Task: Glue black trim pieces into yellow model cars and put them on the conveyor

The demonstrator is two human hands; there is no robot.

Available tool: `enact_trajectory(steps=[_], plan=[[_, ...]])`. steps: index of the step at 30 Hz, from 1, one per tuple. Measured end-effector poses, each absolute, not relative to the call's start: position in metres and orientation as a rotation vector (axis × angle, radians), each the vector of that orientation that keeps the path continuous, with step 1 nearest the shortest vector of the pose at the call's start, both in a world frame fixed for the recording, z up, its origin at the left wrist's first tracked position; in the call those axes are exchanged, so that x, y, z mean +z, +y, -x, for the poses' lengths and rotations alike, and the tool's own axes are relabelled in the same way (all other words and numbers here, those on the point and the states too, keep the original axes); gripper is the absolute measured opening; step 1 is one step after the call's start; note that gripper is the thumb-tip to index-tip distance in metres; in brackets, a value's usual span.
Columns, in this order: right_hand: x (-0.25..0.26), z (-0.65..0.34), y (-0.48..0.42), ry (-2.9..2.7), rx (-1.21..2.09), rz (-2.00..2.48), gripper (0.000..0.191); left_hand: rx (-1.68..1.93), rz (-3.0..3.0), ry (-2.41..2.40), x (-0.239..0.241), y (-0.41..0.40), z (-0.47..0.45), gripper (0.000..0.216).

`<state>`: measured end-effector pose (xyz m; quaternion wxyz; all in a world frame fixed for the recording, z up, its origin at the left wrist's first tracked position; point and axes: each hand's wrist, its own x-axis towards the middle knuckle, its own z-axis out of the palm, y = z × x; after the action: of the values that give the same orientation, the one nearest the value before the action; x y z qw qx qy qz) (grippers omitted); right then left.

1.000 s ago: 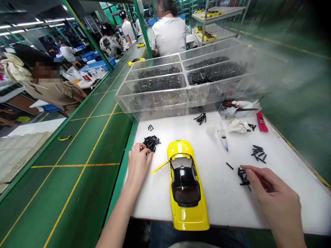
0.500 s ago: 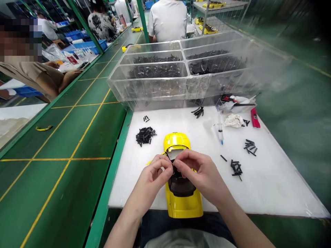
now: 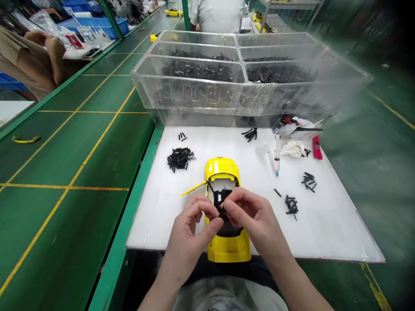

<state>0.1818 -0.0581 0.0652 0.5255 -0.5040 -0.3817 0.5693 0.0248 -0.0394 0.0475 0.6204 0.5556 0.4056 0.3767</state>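
Observation:
A yellow model car body (image 3: 228,250) with a black roof lies at the near edge of the white work surface, its left door (image 3: 193,188) swung out. Above the roof, my left hand (image 3: 197,229) and my right hand (image 3: 251,211) meet with fingertips pinched. Between them is a small black strip (image 3: 221,212), gripped from both sides and partly covered by the fingers. To the left lies a heap of short black strips (image 3: 180,159). On the right are two smaller groups, one nearer (image 3: 291,204) and one farther (image 3: 309,182).
A clear divided bin (image 3: 194,80) full of black parts stands across the back. A syringe (image 3: 276,162), a crumpled white cloth (image 3: 292,148) and a red tool (image 3: 317,147) lie at the right. Along the left runs a green conveyor (image 3: 81,151); a co-worker's arm (image 3: 42,65) is beyond it.
The view has tilted down and shifted slightly. My hands have moved a little nearer along the car, baring more of its roof, and the black strip between my fingertips now shows.

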Motion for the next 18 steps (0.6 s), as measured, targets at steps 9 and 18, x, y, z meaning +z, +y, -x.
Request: enact_trajectory(steps=[9, 18], plan=[[0.067, -0.180, -0.065, -1.229, 1.147, 1.295, 0.018, 0.895, -1.470, 1.026, 0.054, -0.044, -0.017, 0.006], [0.062, -0.191, -0.063, -1.495, 0.691, 1.418, 0.018, 0.937, -1.840, 1.227, 0.040, -0.030, -0.003, 0.009]])
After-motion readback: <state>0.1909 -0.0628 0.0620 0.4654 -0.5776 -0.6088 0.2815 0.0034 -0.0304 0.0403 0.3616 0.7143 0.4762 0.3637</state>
